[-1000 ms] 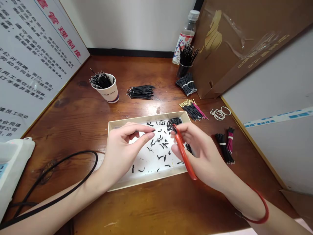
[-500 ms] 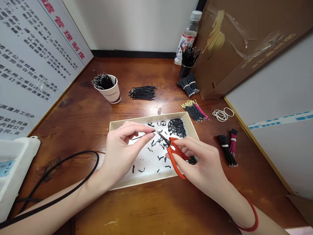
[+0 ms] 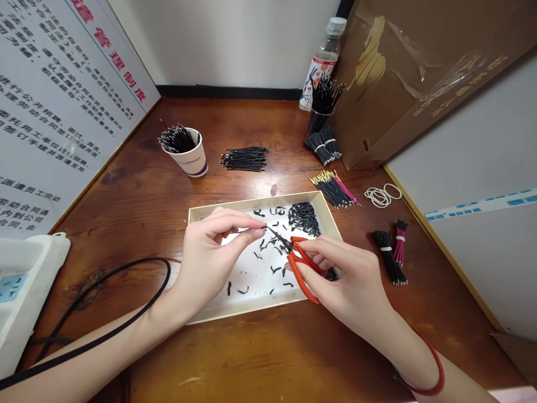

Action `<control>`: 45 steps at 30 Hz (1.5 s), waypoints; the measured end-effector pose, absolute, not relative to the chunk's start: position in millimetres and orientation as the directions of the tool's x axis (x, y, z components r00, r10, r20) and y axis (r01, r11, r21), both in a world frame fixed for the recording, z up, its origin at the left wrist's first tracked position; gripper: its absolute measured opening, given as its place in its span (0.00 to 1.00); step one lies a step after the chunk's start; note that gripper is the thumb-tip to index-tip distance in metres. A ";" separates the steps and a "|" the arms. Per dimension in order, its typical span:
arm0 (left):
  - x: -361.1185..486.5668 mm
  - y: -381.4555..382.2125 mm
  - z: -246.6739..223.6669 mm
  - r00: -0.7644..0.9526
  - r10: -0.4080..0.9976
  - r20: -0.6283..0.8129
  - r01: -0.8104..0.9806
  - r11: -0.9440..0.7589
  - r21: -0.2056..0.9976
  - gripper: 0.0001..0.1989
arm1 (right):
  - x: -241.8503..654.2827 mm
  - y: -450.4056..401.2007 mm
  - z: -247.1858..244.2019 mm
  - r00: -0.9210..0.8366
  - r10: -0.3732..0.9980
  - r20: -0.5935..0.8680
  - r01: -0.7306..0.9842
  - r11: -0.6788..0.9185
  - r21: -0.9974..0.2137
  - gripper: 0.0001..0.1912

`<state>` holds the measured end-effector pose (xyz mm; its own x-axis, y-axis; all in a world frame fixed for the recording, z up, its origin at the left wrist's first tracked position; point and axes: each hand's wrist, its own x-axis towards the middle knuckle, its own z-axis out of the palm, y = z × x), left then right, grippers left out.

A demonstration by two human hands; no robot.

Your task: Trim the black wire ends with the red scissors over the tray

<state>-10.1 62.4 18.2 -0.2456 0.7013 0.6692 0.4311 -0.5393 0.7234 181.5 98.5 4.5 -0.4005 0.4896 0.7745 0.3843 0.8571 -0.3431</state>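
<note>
Between thumb and forefinger, my left hand (image 3: 218,252) pinches a short black wire (image 3: 265,226) whose tip just shows past the fingers. My right hand (image 3: 342,271) is closed around orange-handled scissors (image 3: 302,274). The blades point left, and their tips meet the wire's end; whether they touch it I cannot tell. Both hands are over a shallow cream box (image 3: 251,309) with a white bottom. Scattered in it are black offcuts (image 3: 276,270), and a dense heap of small black pieces (image 3: 304,219) fills its far right corner.
Behind the box stand a paper cup of black wires (image 3: 188,159) and a wire pile (image 3: 244,159). Wire bundles (image 3: 388,257), rubber bands (image 3: 380,196), a bottle (image 3: 321,70) and a large brown carton (image 3: 403,84) are to the right. A black cable (image 3: 138,313) crosses my left forearm.
The scissor handles have drawn slightly closer together, with the blades nearer each other at the wire's end. My left hand has barely moved.
</note>
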 end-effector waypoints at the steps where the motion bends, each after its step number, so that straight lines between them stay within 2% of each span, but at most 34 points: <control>1: -9.9 62.5 18.4 -0.249 0.706 0.663 0.429 -0.533 0.730 0.05 | 181.2 98.4 4.3 -0.393 0.486 0.781 0.388 0.857 -0.338 0.04; 7: -9.3 60.9 20.0 -0.277 0.755 0.594 0.409 -0.467 0.784 0.03 | 180.1 97.7 5.7 -0.382 0.503 0.775 0.394 0.847 -0.356 0.03; 18: -10.4 61.7 19.8 -0.264 0.747 0.611 0.394 -0.494 0.775 0.04 | 180.6 97.2 6.1 -0.382 0.507 0.773 0.374 0.849 -0.372 0.03; 26: -11.3 62.4 20.8 -0.260 0.783 0.565 0.317 -0.484 0.816 0.04 | 182.7 96.8 5.6 -0.399 0.510 0.762 0.387 0.847 -0.364 0.02; 45: -12.9 64.6 18.2 -0.228 0.784 0.578 0.306 -0.506 0.806 0.04 | 181.0 97.0 4.2 -0.385 0.500 0.776 0.390 0.850 -0.354 0.01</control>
